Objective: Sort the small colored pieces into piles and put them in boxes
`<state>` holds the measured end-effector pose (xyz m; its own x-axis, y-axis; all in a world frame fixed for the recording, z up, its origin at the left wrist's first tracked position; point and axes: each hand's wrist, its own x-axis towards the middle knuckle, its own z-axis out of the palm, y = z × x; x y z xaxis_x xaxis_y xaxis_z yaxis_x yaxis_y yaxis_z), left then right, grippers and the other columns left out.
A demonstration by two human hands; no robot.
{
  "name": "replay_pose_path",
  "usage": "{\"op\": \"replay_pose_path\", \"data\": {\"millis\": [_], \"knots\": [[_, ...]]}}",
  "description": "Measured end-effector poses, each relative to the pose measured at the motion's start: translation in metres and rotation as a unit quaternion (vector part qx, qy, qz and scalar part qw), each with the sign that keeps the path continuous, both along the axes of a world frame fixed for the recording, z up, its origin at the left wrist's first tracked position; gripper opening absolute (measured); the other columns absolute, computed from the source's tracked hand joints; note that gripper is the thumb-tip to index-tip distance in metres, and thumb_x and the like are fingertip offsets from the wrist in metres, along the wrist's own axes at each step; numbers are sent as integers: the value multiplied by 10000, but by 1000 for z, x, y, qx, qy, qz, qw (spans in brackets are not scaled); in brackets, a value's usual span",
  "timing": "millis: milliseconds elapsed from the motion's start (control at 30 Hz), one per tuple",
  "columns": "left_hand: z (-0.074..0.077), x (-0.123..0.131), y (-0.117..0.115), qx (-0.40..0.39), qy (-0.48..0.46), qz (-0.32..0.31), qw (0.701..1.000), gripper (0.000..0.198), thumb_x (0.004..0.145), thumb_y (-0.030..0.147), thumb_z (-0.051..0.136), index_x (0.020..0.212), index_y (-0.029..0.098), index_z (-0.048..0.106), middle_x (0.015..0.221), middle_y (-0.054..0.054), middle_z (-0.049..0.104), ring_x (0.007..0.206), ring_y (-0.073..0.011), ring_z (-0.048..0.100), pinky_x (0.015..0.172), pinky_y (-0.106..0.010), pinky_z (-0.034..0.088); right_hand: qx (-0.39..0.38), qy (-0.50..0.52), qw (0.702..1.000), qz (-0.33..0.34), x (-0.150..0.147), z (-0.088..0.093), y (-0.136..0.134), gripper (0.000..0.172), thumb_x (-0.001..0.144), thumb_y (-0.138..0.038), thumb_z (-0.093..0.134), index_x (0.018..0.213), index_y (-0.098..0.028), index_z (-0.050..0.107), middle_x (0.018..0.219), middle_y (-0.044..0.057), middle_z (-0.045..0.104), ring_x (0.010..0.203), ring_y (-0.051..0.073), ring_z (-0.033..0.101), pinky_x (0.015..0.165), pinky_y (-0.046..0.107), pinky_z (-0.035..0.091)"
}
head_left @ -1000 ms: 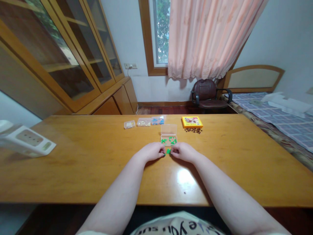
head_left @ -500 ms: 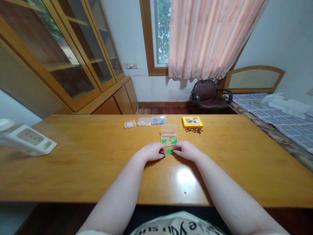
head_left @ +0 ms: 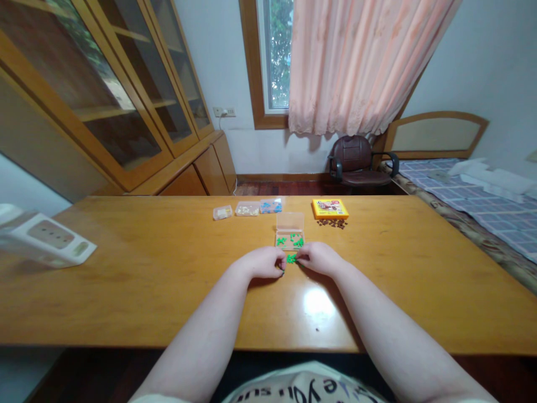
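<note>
My left hand (head_left: 267, 263) is closed in a pinch, with a small green piece (head_left: 283, 272) at its fingertips just above the table. Opposite it, my right hand (head_left: 318, 258) has its fingers drawn together at the right side of a little heap of green pieces (head_left: 291, 258); whatever is between those fingertips is too small to make out. Directly behind the heap stands a clear plastic box (head_left: 290, 223) with its lid raised and more green pieces inside. The near right corner of the box is partly covered by my right hand.
Behind are clear boxes of blue pieces (head_left: 271, 207) and cream pieces (head_left: 247, 210), plus a smaller clear box (head_left: 222, 212). A yellow box (head_left: 330, 209) lies at the back right, brown pieces (head_left: 332, 223) before it. A white container (head_left: 50, 238) stands at left.
My left hand has shifted slightly toward me with the green piece. My right fingertips stay by the heap, and the loose green piece under them no longer shows clearly.
</note>
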<state>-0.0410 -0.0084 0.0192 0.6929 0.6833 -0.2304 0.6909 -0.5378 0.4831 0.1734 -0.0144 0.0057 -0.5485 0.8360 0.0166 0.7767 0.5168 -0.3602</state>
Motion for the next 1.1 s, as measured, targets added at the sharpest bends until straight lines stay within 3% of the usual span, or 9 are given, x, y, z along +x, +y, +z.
{"op": "replay_pose_path", "data": {"millis": [267, 500, 667, 800, 933, 1100], "knots": [[3, 2, -2, -14, -14, 17, 1000, 160, 663, 162, 539, 801, 205, 607, 735, 21, 639, 625, -119, 543, 560, -203, 391, 22, 34, 999, -10, 1, -3, 0, 160, 809, -253, 563, 805, -229, 722, 767, 24, 698, 673, 138, 583, 611, 231, 369], [10, 2, -2, 23, -81, 40, 996, 150, 700, 158, 537, 828, 190, 609, 767, 13, 641, 664, -126, 557, 612, -217, 409, 71, 112, 984, -123, 7, 0, 5, 217, 836, -290, 537, 952, -233, 711, 833, 40, 690, 713, 141, 572, 661, 239, 391], [9, 3, 2, 99, -113, 99, 984, 131, 755, 182, 530, 846, 192, 623, 863, -9, 661, 786, -150, 584, 724, -247, 441, -61, 81, 992, -69, 13, 6, 4, 161, 774, -292, 579, 812, -209, 712, 680, 2, 666, 591, 119, 536, 563, 223, 356], [4, 5, 7, 165, -132, 173, 962, 152, 806, 207, 512, 891, 192, 638, 939, -29, 661, 882, -166, 592, 823, -276, 449, -127, 95, 986, -53, 18, 8, 3, 180, 721, -258, 606, 852, -205, 718, 693, -7, 673, 585, 110, 545, 554, 212, 363], [-4, 6, 13, 175, -118, 214, 954, 177, 839, 228, 510, 934, 197, 656, 976, -37, 666, 924, -178, 598, 860, -291, 458, -140, 62, 987, -46, 21, 11, 4, 259, 666, -293, 670, 911, -241, 734, 685, -18, 680, 577, 118, 556, 539, 211, 367], [-6, 7, 14, 186, -82, 203, 958, 234, 832, 211, 534, 1035, 216, 651, 1065, -50, 635, 984, -187, 591, 892, -290, 452, -105, 9, 994, -30, 19, 13, 4, 224, 716, -250, 598, 864, -292, 761, 798, -12, 738, 660, 150, 625, 592, 228, 398]]}}
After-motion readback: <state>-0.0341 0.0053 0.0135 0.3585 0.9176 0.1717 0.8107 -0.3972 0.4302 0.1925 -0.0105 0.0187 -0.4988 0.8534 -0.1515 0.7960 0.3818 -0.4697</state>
